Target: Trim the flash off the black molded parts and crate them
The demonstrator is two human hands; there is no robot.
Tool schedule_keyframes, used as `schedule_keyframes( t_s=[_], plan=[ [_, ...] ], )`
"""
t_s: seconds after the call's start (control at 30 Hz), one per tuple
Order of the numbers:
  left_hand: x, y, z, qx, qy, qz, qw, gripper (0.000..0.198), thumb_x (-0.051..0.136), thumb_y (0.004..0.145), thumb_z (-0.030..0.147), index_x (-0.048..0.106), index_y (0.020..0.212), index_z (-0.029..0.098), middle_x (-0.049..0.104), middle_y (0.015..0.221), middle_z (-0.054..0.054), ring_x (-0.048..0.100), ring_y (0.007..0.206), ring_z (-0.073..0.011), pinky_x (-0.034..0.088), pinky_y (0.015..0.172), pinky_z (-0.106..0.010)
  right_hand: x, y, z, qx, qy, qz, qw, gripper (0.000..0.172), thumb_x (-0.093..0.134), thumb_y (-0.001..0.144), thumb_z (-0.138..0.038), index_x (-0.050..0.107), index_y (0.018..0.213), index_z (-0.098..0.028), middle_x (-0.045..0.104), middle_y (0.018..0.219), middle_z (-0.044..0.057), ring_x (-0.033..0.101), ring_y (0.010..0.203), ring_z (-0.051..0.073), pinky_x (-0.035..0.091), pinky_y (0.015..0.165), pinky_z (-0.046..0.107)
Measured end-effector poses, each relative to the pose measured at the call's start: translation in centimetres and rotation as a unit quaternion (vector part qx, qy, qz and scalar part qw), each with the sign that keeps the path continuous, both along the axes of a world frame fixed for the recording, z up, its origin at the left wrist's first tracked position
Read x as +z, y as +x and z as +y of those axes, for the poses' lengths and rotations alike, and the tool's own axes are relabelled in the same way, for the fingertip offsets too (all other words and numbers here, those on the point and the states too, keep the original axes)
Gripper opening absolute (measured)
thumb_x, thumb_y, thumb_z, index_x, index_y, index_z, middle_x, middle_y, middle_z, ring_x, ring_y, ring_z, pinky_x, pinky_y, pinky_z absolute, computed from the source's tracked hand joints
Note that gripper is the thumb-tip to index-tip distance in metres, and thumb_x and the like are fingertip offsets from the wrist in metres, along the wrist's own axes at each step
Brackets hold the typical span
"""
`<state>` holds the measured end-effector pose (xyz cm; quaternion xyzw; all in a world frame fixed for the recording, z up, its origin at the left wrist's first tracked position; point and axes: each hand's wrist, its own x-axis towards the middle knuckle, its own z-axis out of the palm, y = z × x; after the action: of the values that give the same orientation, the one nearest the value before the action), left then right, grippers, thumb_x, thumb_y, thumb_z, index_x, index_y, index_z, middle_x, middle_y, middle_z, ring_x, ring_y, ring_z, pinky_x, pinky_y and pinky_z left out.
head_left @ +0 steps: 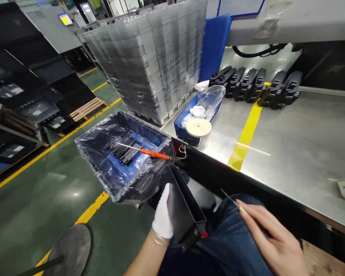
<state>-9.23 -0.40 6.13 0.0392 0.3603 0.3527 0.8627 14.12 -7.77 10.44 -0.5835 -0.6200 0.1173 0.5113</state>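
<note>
Left of the tabletop (pixel 298 142), a bin (pixel 115 193) with flat parts (pixel 131 154) inside, a screwdriver (pixel 157 155) over its right side. On the tabletop's left end, a tray (pixel 186 136) under a disc (pixel 199 130); behind, a stack (pixel 155 61). Nearer than the bin, a channel (pixel 179 209) in the left fingers (pixel 165 193).

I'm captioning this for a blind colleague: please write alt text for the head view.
A gloved left hand holds a long black casing; the bare right hand pinches a thin tool. Beyond, an orange-handled screwdriver shows over a plastic-lined bin, beside a metal workbench with black parts.
</note>
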Motion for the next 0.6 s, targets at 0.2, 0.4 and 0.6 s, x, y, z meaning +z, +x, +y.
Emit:
schedule_keyframes(
  t_s=[0.2,0.4,0.6],
  plan=[
    [0.3,-0.5,0.2,0.030,-0.044,-0.056,0.997,0.054,0.092,0.068,0.059,0.083,0.104,0.020,0.084,0.109,-0.006,0.062,0.140,-0.0310,0.038,0.131,-0.045,1.1,-1.3,-1.9,0.220,-0.124,0.029,0.967,0.036,0.051,0.111,-0.041,0.080,0.093,-0.029,0.082,0.080,-0.001,0.079,0.069,0.015,0.059,0.056,0.015],
    [0.1,-0.6,0.2,0.050,-0.004,-0.052,0.997,0.047,0.088,0.076,0.057,0.083,0.104,0.020,0.085,0.098,-0.005,0.073,0.124,-0.0287,0.040,0.129,-0.043,0.8,-1.4,-2.2,0.295,-0.211,0.048,0.930,0.051,0.050,0.110,-0.052,0.073,0.073,-0.025,0.069,0.061,-0.005,0.067,0.053,0.010,0.053,0.055,0.016],
    [-0.9,-1.0,0.3,0.055,-0.003,-0.081,0.995,0.034,0.082,0.085,0.048,0.084,0.101,0.018,0.085,0.096,-0.004,0.077,0.112,-0.0250,0.043,0.126,-0.037,1.0,-1.4,-2.5,0.303,-0.273,0.067,0.911,0.057,0.050,0.109,-0.057,0.074,0.071,-0.022,0.070,0.062,0.000,0.067,0.056,0.013,0.055,0.058,0.020]
  ],
)
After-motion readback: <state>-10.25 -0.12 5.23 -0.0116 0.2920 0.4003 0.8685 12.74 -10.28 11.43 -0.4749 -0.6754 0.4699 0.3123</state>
